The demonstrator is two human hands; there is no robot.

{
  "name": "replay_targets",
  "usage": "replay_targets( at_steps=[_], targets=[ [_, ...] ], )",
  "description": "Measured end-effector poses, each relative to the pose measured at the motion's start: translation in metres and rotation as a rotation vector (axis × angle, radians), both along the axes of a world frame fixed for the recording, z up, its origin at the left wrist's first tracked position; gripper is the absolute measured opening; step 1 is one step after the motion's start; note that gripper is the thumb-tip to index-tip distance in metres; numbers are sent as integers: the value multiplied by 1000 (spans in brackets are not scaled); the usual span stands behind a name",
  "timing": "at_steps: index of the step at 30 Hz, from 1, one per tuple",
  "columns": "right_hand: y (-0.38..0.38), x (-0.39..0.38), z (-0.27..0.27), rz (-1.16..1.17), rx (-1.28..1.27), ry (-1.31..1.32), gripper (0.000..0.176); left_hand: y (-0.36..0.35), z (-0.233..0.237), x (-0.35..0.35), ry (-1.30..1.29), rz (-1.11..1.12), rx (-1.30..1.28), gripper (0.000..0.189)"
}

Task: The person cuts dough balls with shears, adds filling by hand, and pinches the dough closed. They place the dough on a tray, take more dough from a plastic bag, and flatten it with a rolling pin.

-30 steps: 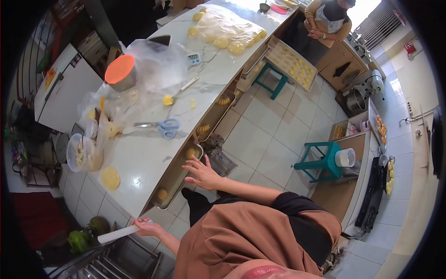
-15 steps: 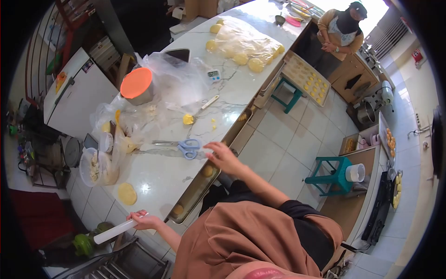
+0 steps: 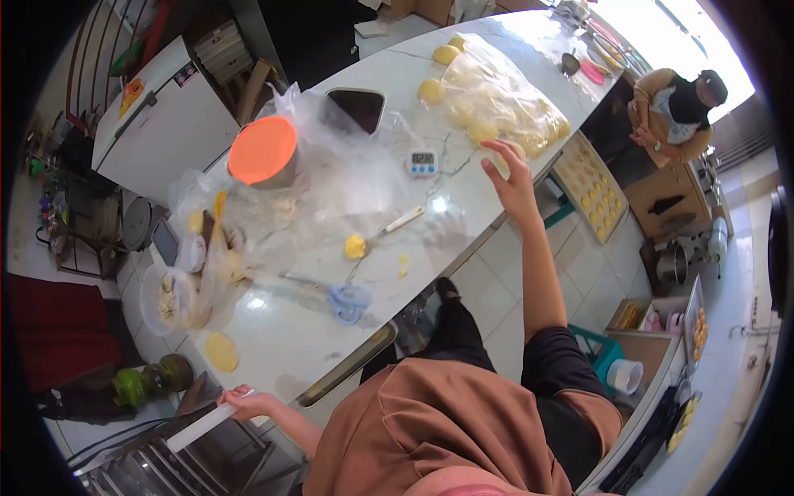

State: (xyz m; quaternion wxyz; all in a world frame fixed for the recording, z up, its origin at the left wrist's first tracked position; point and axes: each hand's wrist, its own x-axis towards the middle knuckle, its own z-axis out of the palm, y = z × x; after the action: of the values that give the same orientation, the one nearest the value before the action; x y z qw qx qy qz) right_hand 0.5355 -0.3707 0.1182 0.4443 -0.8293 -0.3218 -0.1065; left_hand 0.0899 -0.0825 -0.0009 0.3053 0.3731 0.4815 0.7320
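My left hand (image 3: 246, 403) is closed round one end of a white rolling pin (image 3: 201, 426), held off the table's near left corner. A flattened round of dough (image 3: 222, 352) lies on the tabletop close by. My right hand (image 3: 514, 183) is stretched out over the table's right edge, fingers apart and holding nothing. Just beyond its fingertips, pale dough balls (image 3: 483, 132) lie partly under a clear plastic sheet (image 3: 496, 95). Blue-handled scissors (image 3: 347, 303) and a spatula (image 3: 404, 220) with a yellow lump (image 3: 356, 246) rest mid-table.
An orange-lidded tub (image 3: 263, 150), a digital timer (image 3: 422, 163), plastic bags (image 3: 356, 182) and a dark tray (image 3: 357, 109) occupy the marble table (image 3: 281, 355). A co-worker (image 3: 674, 116) stands at the far right behind a tray of small yellow pieces (image 3: 589, 186).
My right hand has moved from beside the scissors, forward and right, to the covered dough balls. The rolling pin stays in my left hand. The drawer-like tray under the table edge now shows less.
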Motion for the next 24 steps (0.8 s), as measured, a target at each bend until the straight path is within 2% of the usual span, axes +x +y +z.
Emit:
replay_targets(
  at_steps=[4, 5, 9, 12, 13, 16, 17, 21, 24],
  targets=[
    [9, 132, -6, 94, -89, -28, 36, -39, -6, 56, -80, 74, -22, 11],
    [15, 171, -13, 103, -166, 46, 41, -54, -11, 71, -187, 104, -86, 11],
    [50, 340, -77, 113, -315, -133, 57, -109, -13, 131, -132, 222, -268, 9],
    [94, 424, -97, 142, -375, -171, 56, -132, -5, 144, -121, 228, -243, 7],
    [111, 448, -102, 153, -424, -226, 61, -139, -2, 148, -91, 252, -212, 7],
    [135, 482, -106, 142, -829, -121, 69, -157, 11, 163, -56, 365, -159, 7],
    [149, 505, -128, 182, -983, -128, 81, -161, 0, 148, -5, 358, -179, 7],
    [165, 530, -149, 527, -1214, -341, 78, -178, 6, 171, -27, 366, -223, 7],
    [162, 483, -104, 321, -1324, -145, 66, -183, 7, 178, -137, 317, -287, 8]
  ],
)
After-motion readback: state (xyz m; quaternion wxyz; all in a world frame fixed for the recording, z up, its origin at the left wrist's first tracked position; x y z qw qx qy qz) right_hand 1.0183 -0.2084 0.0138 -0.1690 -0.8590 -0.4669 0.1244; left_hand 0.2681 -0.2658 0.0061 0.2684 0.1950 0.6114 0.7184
